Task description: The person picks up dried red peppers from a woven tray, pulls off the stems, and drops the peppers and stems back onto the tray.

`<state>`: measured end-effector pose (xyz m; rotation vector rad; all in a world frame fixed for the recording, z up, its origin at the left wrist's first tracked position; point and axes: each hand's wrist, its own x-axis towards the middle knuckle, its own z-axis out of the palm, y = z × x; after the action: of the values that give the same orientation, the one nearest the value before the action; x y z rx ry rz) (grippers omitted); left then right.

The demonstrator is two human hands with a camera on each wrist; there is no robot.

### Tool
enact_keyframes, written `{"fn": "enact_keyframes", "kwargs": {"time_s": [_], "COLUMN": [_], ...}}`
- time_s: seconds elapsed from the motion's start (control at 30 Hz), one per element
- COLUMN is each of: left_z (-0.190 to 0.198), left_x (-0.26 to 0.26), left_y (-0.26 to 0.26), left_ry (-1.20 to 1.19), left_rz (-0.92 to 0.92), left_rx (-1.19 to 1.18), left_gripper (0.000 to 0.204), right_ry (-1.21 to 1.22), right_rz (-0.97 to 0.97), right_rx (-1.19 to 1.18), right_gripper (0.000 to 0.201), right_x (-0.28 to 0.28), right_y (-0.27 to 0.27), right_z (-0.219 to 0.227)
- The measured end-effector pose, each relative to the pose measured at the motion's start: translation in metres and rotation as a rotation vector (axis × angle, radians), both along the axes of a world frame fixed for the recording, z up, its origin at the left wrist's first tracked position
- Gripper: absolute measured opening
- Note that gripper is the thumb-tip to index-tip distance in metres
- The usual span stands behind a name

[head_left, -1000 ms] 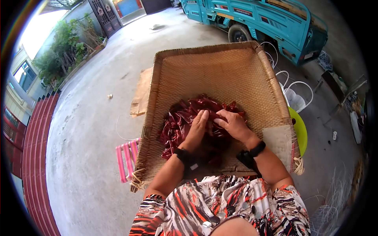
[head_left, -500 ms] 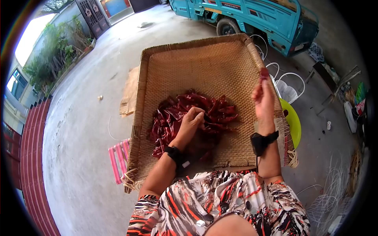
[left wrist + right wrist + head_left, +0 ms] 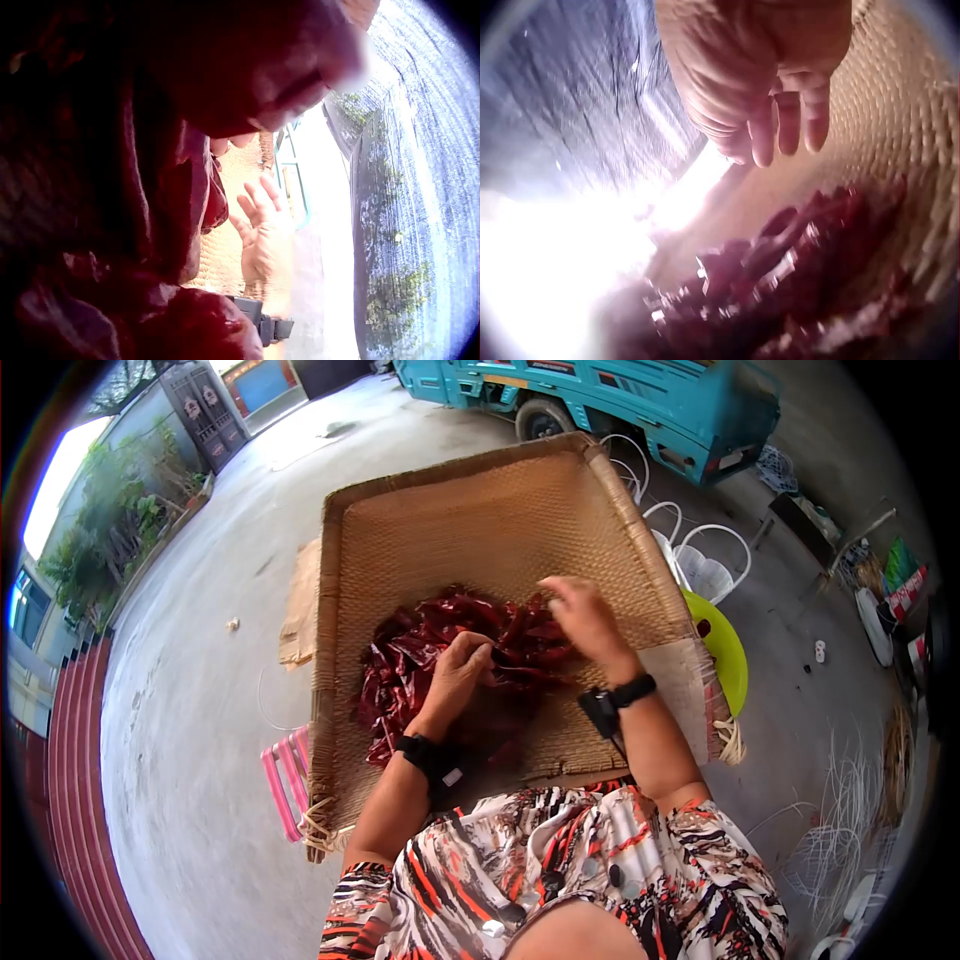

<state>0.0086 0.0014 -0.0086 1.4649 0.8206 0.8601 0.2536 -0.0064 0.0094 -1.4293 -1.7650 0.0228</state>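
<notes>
Fingers (image 3: 787, 124) of the right hand (image 3: 592, 628) hang loosely, slightly apart and holding nothing, above the right part of a heap of dark red chili peppers (image 3: 425, 625). Those of the left hand (image 3: 455, 675) curl at the middle of the heap, thumb near forefinger; whether they pinch a pepper I cannot tell, since the left wrist view is too dark. The peppers lie in the near half of a woven, scoop-shaped basket (image 3: 430, 525), directly before the person's patterned shirt (image 3: 440, 865). Just beside the basket's right edge sits a lime-green basin (image 3: 732, 665) with something dark red in it, and beyond that stand white handled buckets (image 3: 708, 576). Left of the basket are a piece of cardboard (image 3: 299, 610) and a pink-striped seat (image 3: 285, 785); a teal cargo tricycle (image 3: 650, 410) is parked behind.
</notes>
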Motion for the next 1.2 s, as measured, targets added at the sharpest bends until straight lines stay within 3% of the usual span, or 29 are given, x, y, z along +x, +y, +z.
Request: {"fn": "enact_keyframes", "kwargs": {"time_s": [0.13,0.4,0.7,0.83,0.97,1.07,1.1,1.2], "left_z": [-0.002,-0.003,-0.007,-0.005,0.004,0.009,0.01,0.013], "left_x": [-0.001,-0.001,-0.001,-0.001,-0.001,0.002,0.003,0.002], "left_y": [0.003,0.003,0.005,0.004,-0.001,-0.005,-0.006,-0.007], "left_ry": [-0.054,-0.036,-0.001,0.036,0.025,-0.007,-0.021,-0.013], "left_rz": [-0.033,-0.043,-0.024,-0.03,-0.059,-0.129,-0.158,-0.201], "left_rx": [-0.043,-0.019,-0.004,0.015,0.027,0.017,0.011,0.023], "left_gripper": [0.019,0.017,0.019,0.019,0.022,0.024,0.026,0.031], "right_ry": [-0.073,-0.326,-0.244,-0.095,0.21,0.804,0.923,0.809], "right_rz": [0.133,0.069,0.13,0.182,0.305,0.5,0.524,0.543], "right_rx": [-0.079,-0.277,-0.505,-0.52,-0.594,-0.516,-0.601,-0.597], "right_gripper": [0.037,0.025,0.023,0.019,0.013,0.017,0.025,0.031], "right_x": [-0.015,-0.002,0.008,0.011,0.008,-0.012,-0.019,-0.03], "right_y": [0.004,-0.012,-0.021,-0.024,-0.021,-0.02,-0.027,-0.024], "right_z": [-0.027,-0.017,0.007,0.016,0.025,0.027,0.038,0.029]}}
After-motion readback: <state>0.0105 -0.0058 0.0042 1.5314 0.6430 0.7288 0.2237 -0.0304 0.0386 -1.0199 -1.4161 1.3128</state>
